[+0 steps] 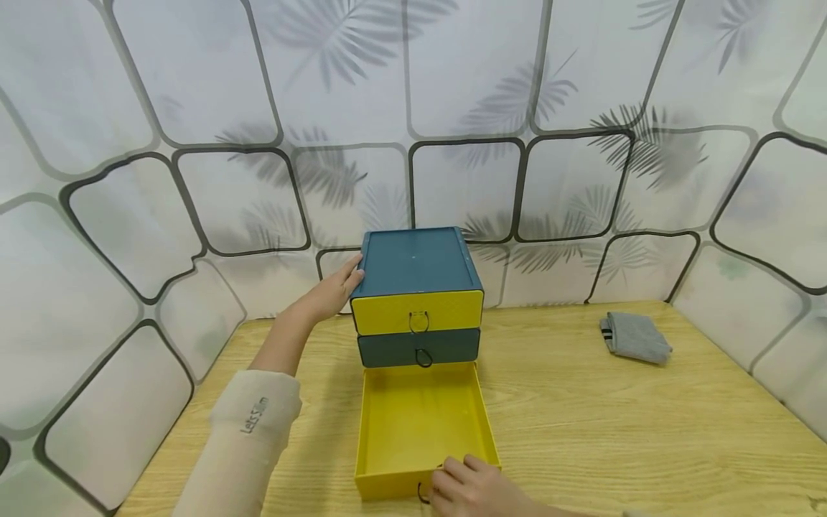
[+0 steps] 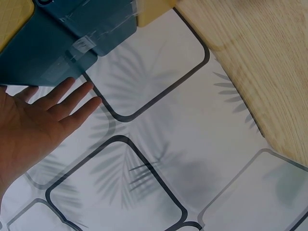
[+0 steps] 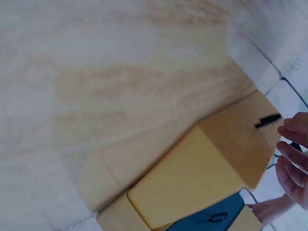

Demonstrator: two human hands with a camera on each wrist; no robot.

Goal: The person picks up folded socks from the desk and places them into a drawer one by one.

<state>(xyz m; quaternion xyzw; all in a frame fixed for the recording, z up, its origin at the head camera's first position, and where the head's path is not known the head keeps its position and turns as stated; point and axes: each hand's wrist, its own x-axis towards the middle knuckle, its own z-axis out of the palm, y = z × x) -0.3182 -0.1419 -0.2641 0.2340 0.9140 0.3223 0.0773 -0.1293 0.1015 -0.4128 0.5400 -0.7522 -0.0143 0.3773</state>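
Observation:
A desktop drawer unit (image 1: 413,262) with a blue top stands on the table. Its upper drawer (image 1: 381,314) is yellow and its middle drawer (image 1: 388,350) dark blue; both are in. The yellow bottom drawer (image 1: 420,416) is pulled far out and holds nothing. My right hand (image 1: 472,488) is at its front, fingers curled at the black ring handle (image 3: 268,120), which they partly hide in the head view. With fingers extended, my left hand (image 1: 332,293) rests against the unit's left side, palm visible in the left wrist view (image 2: 48,118).
A folded grey cloth (image 1: 636,337) lies on the wooden table (image 1: 581,424) at the right. Patterned sheeting (image 1: 465,93) rises behind the table and along both sides.

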